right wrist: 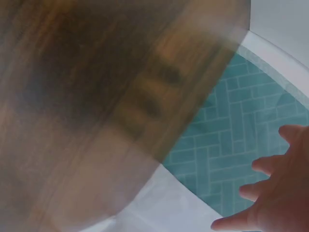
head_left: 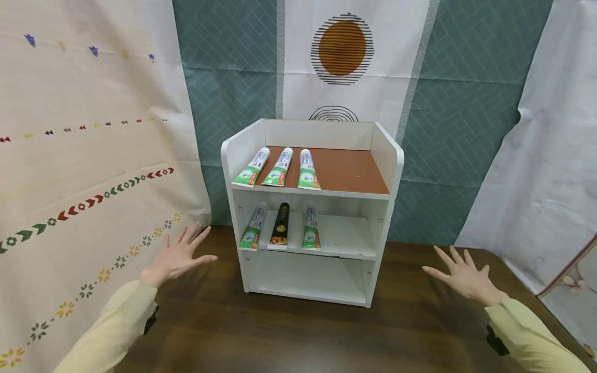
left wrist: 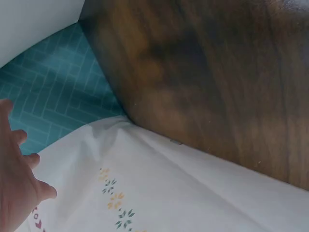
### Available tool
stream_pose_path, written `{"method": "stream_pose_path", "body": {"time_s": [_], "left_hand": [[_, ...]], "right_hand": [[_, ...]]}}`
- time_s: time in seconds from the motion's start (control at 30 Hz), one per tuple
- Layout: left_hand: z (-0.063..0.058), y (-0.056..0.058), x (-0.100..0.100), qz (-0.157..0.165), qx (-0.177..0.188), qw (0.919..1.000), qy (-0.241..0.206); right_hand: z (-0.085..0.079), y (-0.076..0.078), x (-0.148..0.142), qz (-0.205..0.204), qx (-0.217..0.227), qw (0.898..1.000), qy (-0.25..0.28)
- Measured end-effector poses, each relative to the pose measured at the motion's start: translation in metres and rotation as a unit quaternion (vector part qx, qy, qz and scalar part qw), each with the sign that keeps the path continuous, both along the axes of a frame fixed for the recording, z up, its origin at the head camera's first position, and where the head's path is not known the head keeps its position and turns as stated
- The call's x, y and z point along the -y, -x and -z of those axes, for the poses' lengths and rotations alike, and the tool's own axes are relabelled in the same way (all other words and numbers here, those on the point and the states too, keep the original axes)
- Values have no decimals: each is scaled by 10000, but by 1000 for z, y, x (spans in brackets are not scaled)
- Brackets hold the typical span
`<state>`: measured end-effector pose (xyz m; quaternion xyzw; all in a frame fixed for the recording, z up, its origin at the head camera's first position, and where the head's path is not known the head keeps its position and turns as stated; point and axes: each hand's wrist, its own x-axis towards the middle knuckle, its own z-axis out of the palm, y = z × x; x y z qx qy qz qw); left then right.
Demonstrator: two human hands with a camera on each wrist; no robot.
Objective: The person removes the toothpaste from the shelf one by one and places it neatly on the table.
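Spread hands, brown table (glossy), teal cloth

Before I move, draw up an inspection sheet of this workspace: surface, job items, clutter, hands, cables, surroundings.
Surface: brown wood-grain table, with a white shelf unit standing on it.
Job items: three green-and-white tubes lie side by side on the brown top shelf; on the shelf below, a black tube lies between two more green-and-white tubes.
Clutter: nothing seen.
Hands: left hand and right hand on either side of the unit, fingers spread, holding nothing.
Cables: nothing seen.
Surroundings: patterned cream cloth at left, teal-and-white cloth behind, whitish cloth at right.
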<state>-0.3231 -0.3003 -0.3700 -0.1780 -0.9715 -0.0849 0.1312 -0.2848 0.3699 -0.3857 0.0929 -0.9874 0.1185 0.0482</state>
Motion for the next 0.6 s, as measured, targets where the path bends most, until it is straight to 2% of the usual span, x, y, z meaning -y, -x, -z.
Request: {"method": "stream_pose_path", "body": {"time_s": [0.17, 0.37, 0.6], "left_hand": [[-18, -1, 0, 68, 89, 9999, -130], [-53, 1, 2, 106, 167, 9998, -85], [-100, 7, 4, 287, -36, 9994, -203]], "right_hand": [[-14, 1, -2, -124, -106, 9997, -193], [-45, 9, -4, -52, -90, 9998, -141], [-87, 17, -5, -155, -163, 9996, -178]]}}
